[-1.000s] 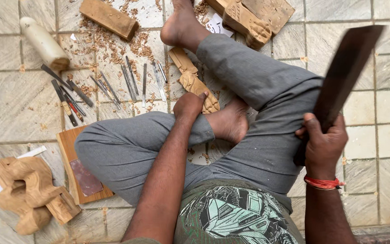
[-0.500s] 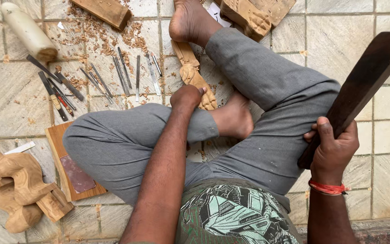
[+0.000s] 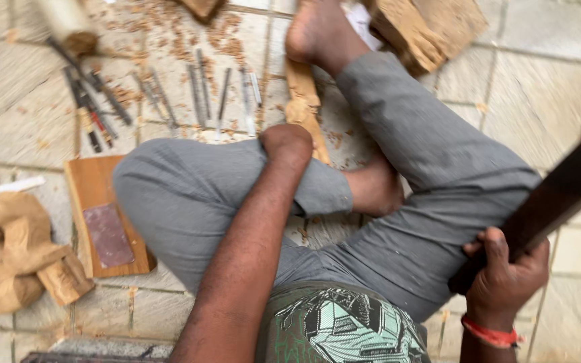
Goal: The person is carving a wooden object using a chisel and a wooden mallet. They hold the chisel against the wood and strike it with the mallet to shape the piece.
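Pale stone tiles strewn with shavings lie under the right hand (image 3: 506,282), clenched low on a dark wooden mallet (image 3: 559,195) that looks stiff and heavy, while the left hand (image 3: 287,144) closes over a slender, fragile-looking carving (image 3: 304,107) beside chisels (image 3: 203,94).

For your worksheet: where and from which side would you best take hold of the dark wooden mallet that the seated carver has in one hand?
Probably the lower end of the dark wooden mallet, coming from beneath, as the right hand does: the bar rises up and away to the right, so its low end lies nearest the body.
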